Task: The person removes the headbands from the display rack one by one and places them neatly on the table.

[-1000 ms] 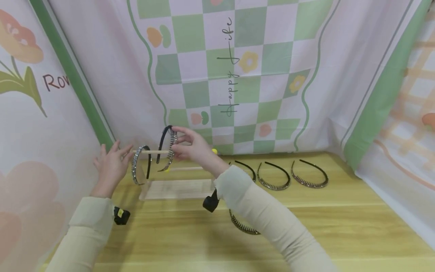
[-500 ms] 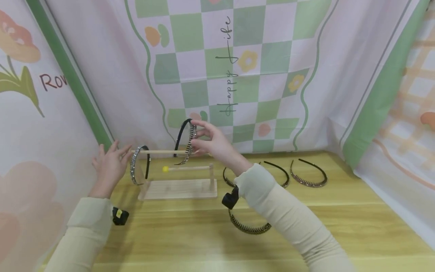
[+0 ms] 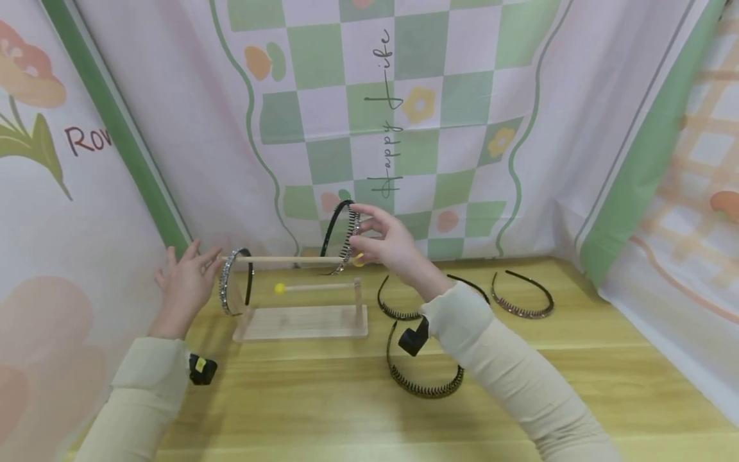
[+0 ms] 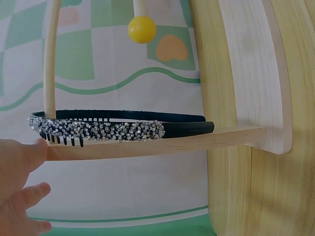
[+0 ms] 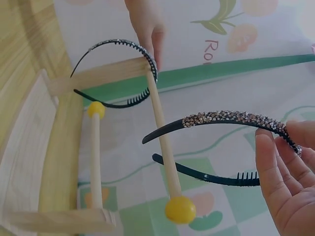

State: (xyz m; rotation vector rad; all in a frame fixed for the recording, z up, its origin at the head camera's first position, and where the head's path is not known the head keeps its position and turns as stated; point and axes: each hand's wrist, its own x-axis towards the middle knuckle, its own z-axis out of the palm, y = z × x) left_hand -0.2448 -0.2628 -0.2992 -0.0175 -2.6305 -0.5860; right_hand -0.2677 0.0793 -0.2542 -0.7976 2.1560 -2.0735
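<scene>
My right hand (image 3: 388, 240) pinches a black toothed headband (image 5: 231, 117) with a sparkly band between thumb and fingers. Its two arms straddle the stand's upper rod (image 3: 288, 259), close to the yellow ball (image 5: 180, 210) at the rod's end. My left hand (image 3: 187, 282) has its fingers spread; in the left wrist view a fingertip touches the end of the wooden post (image 4: 123, 149). Just beside it, a silver-studded headband (image 4: 103, 129) hangs at the rod's post end. The wooden stand's base (image 3: 300, 323) rests on the table.
A lower rod (image 3: 323, 287) ends in another yellow ball (image 3: 280, 289). More headbands lie on the table to the right: a front one (image 3: 427, 390), a back-left one (image 3: 398, 314), a far-right one (image 3: 522, 313), and one partly behind my right arm. Patterned curtains (image 3: 323, 109) hang close behind.
My right hand has moved right, carrying the headband along the upper rod from near the hanging headband toward the yellow ball. My left hand has stayed at the post.
</scene>
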